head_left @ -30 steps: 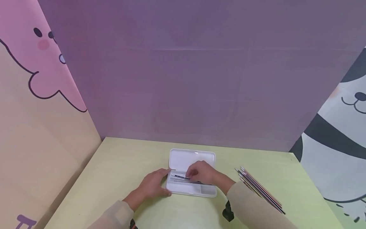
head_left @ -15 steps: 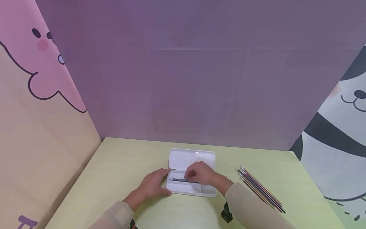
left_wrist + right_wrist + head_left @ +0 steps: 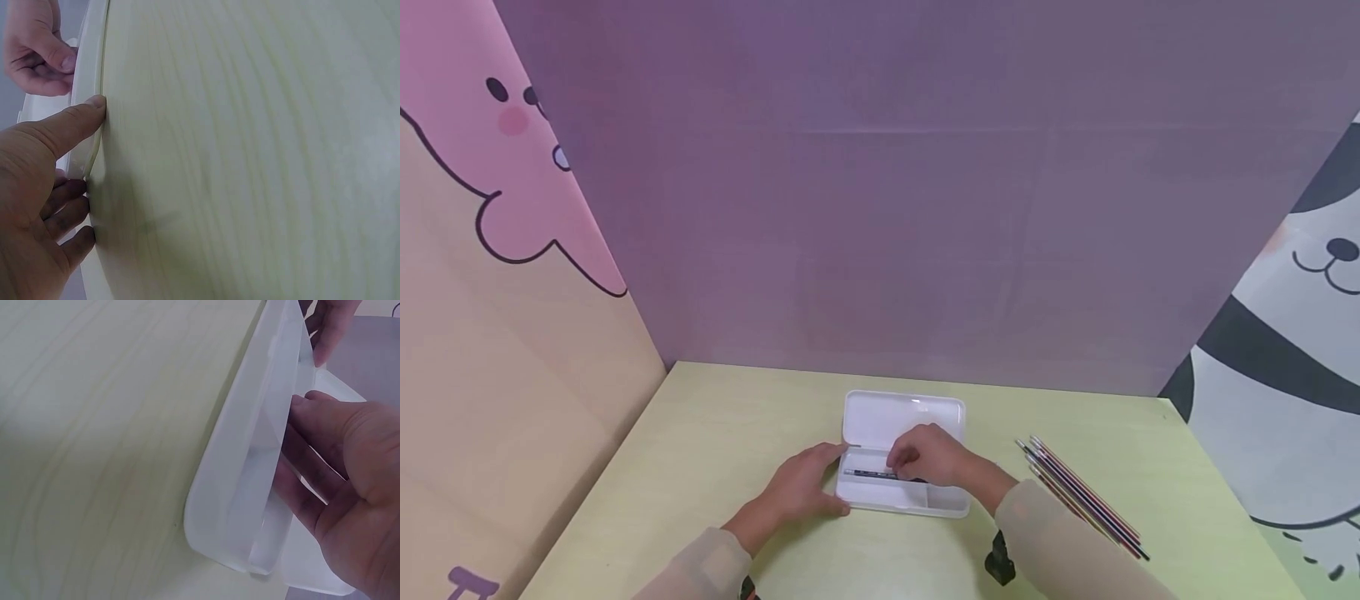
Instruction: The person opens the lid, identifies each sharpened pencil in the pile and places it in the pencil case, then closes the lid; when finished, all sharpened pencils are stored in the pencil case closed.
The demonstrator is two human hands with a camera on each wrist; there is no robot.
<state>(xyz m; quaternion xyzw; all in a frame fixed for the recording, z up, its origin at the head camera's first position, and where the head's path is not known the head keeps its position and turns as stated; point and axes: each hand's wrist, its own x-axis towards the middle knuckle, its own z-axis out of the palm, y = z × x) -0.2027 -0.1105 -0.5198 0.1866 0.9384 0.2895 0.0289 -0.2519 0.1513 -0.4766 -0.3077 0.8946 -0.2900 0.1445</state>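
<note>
An open white pencil case [image 3: 880, 497] lies on the pale table, lid [image 3: 880, 417] folded back. My left hand [image 3: 805, 482] grips its left end, with the thumb on the front edge, as the left wrist view [image 3: 37, 169] also shows. A dark patterned pencil [image 3: 868, 473] lies lengthwise in the case's rear compartment. Over it, my right hand [image 3: 931, 454] reaches in with curled fingers and holds the pencil near its middle. In the right wrist view the fingers [image 3: 300, 490] dip behind the white divider, which hides the pencil and the exact contact.
Several pencils [image 3: 1082, 496] lie in a slanted bundle on the table [image 3: 760, 408], right of the case and beside my right sleeve. The case has a small front-right compartment [image 3: 947, 498]. A purple panel [image 3: 880, 250] rises behind the table.
The pencil under my right hand was slanted towards the back of the case; it now lies lower, along the divider. My left hand has stayed on the case's left end.
</note>
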